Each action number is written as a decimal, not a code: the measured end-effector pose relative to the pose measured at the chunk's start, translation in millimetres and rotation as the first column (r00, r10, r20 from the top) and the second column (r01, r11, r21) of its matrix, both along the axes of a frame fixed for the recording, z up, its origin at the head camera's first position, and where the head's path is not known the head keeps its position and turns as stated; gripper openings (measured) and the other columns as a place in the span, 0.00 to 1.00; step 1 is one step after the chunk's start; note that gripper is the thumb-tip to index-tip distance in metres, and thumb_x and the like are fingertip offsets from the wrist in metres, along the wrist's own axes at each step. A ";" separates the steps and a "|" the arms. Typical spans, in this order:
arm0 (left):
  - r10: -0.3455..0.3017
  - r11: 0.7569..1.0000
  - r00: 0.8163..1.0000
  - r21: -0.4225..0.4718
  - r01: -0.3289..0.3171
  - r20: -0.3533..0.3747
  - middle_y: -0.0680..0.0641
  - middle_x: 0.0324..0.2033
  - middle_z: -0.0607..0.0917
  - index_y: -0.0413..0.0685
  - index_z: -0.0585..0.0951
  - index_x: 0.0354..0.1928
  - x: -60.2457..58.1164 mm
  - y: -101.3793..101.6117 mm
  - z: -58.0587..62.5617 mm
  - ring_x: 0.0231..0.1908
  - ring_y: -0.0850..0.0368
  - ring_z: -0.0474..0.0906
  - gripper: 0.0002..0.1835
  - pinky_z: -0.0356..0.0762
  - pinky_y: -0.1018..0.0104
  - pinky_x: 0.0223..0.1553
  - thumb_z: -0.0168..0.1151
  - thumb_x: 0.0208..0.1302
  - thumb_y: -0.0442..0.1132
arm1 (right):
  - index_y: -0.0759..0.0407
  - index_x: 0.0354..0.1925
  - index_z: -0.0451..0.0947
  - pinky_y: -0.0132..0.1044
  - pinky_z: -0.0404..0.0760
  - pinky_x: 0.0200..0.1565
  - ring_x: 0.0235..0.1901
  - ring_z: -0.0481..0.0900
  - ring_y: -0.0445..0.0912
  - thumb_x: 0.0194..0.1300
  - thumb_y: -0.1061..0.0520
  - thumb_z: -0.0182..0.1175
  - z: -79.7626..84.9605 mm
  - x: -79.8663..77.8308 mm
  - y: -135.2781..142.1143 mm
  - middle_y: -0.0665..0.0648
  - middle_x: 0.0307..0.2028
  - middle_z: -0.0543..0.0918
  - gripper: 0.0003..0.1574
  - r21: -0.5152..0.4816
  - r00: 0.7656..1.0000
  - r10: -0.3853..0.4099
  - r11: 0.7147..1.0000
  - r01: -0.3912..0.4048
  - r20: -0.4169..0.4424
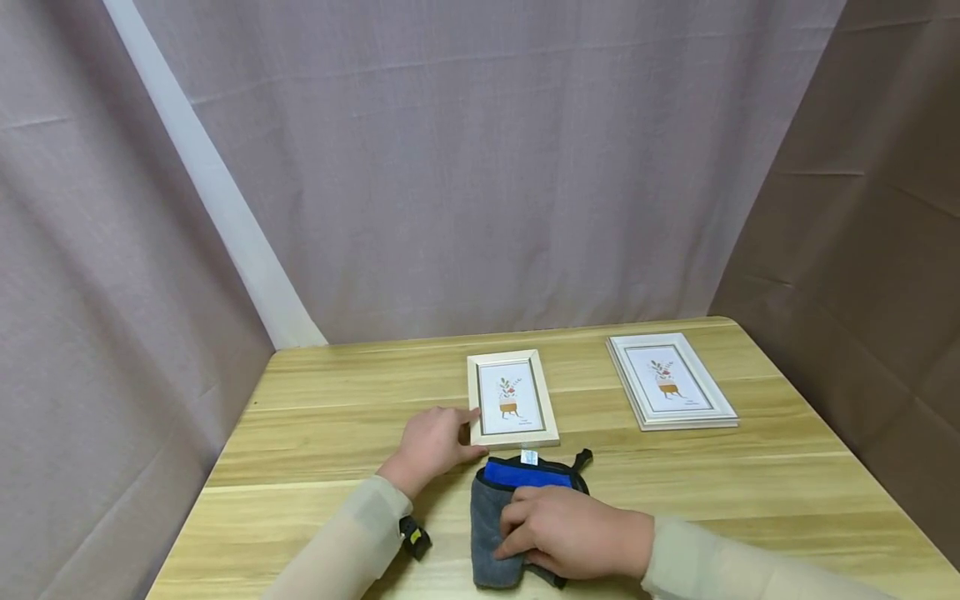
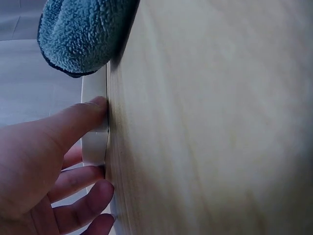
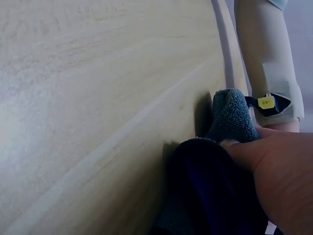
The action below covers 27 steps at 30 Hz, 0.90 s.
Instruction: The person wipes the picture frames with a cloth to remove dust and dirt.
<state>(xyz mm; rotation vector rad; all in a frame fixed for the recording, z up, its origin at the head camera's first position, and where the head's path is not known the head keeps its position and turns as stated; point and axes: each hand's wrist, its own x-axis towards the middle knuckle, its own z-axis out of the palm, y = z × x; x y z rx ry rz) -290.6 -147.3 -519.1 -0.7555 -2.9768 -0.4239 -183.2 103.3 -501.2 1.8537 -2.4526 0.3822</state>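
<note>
A pale wooden picture frame (image 1: 551,421) with a plant print lies flat on the table. My left hand (image 1: 431,446) holds its lower left corner, thumb at the near edge and fingers along the left side. In the left wrist view, the thumb and fingertips of this hand (image 2: 39,161) lie at the frame's edge (image 2: 94,144). Just in front of the frame is a folded grey and blue cloth (image 1: 491,521) with black trim and a small label. My right hand (image 1: 573,529) grips it from above, and in the right wrist view the thumb presses on the cloth (image 3: 231,115).
A white picture frame (image 1: 723,414) with a similar print lies at the back right of the wooden table (image 1: 360,383). Grey curtains (image 1: 487,167) hang behind and beside the table. A black strap (image 1: 415,537) is at the left sleeve.
</note>
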 end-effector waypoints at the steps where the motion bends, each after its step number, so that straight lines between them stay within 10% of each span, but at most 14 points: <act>1: -0.002 1.000 1.000 0.002 0.002 0.002 0.58 0.21 0.77 0.55 0.86 0.70 -0.2 -0.3 -0.3 0.20 0.62 0.67 0.37 0.66 0.64 0.22 0.81 0.63 0.62 | 0.37 0.62 0.90 0.24 0.76 0.56 0.52 0.78 0.32 0.72 0.56 0.76 0.3 0.6 -0.5 0.36 0.53 0.85 0.23 0.005 1.000 0.001 1.000 -0.001 0.005; 10: -0.013 1.000 1.000 -0.005 0.013 -0.016 0.49 0.35 0.91 0.55 0.87 0.69 -1.2 -0.4 -2.9 0.24 0.60 0.72 0.36 0.72 0.62 0.27 0.81 0.63 0.62 | 0.41 0.73 0.83 0.36 0.80 0.60 0.58 0.78 0.36 0.75 0.43 0.73 15.2 -22.1 16.6 0.41 0.60 0.83 0.31 -0.018 0.971 -0.105 0.994 0.112 0.214; 18: -0.010 1.000 0.999 -0.019 0.010 -0.032 0.47 0.40 0.93 0.55 0.87 0.69 -0.1 0.0 -1.3 0.26 0.60 0.73 0.36 0.73 0.61 0.28 0.81 0.63 0.62 | 0.54 0.79 0.75 0.43 0.82 0.41 0.39 0.82 0.44 0.75 0.42 0.73 20.9 -90.9 43.9 0.54 0.49 0.84 0.42 0.038 0.789 -0.584 0.808 0.588 0.194; 21: -0.011 1.000 0.999 -0.026 0.010 -0.034 0.47 0.42 0.93 0.54 0.87 0.69 0.9 0.1 -0.8 0.27 0.59 0.74 0.36 0.74 0.61 0.29 0.81 0.63 0.62 | 0.57 0.84 0.67 0.42 0.80 0.39 0.35 0.79 0.43 0.74 0.40 0.73 17.2 -113.0 50.2 0.56 0.46 0.81 0.51 0.110 0.738 -0.646 0.762 0.638 0.196; 27: -0.025 0.999 0.999 -0.035 0.024 -0.036 0.46 0.45 0.93 0.53 0.87 0.70 2.6 1.6 -0.6 0.29 0.60 0.76 0.36 0.78 0.60 0.32 0.80 0.65 0.61 | 0.62 0.87 0.56 0.49 0.81 0.47 0.39 0.77 0.46 0.70 0.41 0.77 12.3 -145.7 57.3 0.60 0.49 0.81 0.63 0.195 0.700 -0.646 0.762 0.618 0.305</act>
